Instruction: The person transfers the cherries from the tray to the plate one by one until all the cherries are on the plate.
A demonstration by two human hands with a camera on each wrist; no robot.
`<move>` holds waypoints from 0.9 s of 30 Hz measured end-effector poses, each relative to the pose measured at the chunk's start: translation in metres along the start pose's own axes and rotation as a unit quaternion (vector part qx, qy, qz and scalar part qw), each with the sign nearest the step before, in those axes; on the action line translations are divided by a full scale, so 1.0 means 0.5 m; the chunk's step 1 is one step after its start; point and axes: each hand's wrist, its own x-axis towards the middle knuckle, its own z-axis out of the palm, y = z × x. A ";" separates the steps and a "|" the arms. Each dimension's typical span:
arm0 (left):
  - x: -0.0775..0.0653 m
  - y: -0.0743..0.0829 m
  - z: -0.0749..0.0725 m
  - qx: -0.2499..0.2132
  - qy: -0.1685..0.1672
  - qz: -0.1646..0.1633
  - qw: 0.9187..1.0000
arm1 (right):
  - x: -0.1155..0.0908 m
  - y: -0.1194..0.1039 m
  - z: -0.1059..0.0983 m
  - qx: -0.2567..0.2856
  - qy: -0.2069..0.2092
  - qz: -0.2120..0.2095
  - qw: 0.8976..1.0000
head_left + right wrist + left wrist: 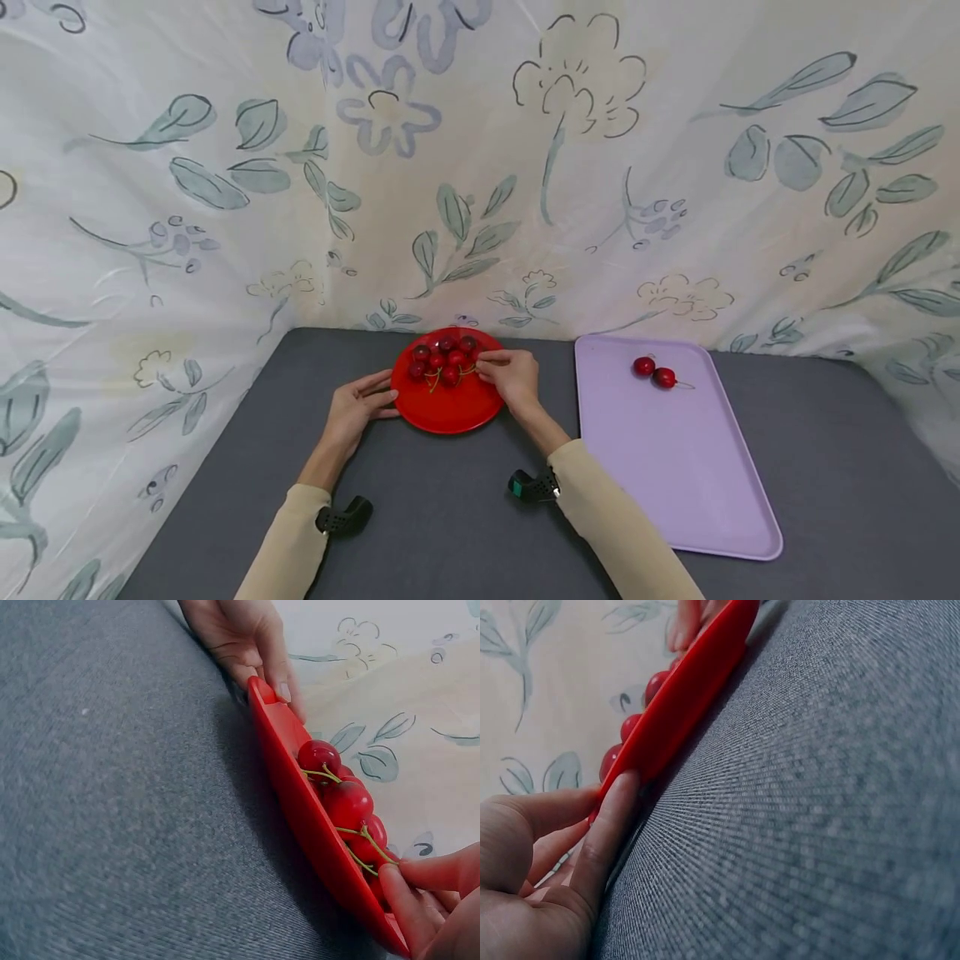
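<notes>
A red plate [444, 413] sits on the dark grey table close to the back, with several red cherries [450, 377] heaped on its far half. Green stems stick out from some of them. My left hand [352, 411] holds the plate's left rim, thumb and fingers on the edge, as the left wrist view also shows. Over the plate's right side, my right hand [514, 380] pinches a thin green stem [376, 846] between thumb and forefinger. In the right wrist view that stem runs to a cherry [369, 829] among the others on the plate.
To the right lies a lilac tray [637, 475], bearing two cherries [664, 377] near its far end. A floral cloth [480, 250] hangs behind and to the left of the grey table [435, 517]. Each wrist wears a black camera mount [534, 486].
</notes>
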 end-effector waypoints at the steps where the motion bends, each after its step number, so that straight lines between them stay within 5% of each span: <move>1: 0.001 0.000 0.000 0.000 -0.001 0.001 1.000 | 0.000 -0.001 0.001 -0.008 0.002 0.001 1.000; 13: 0.003 0.001 -0.001 0.000 0.000 0.003 1.000 | 0.002 -0.008 -0.002 -0.128 -0.015 -0.006 0.992; 27: -0.006 0.002 0.002 0.001 0.005 0.003 1.000 | -0.004 -0.022 -0.037 -0.196 -0.022 -0.058 0.979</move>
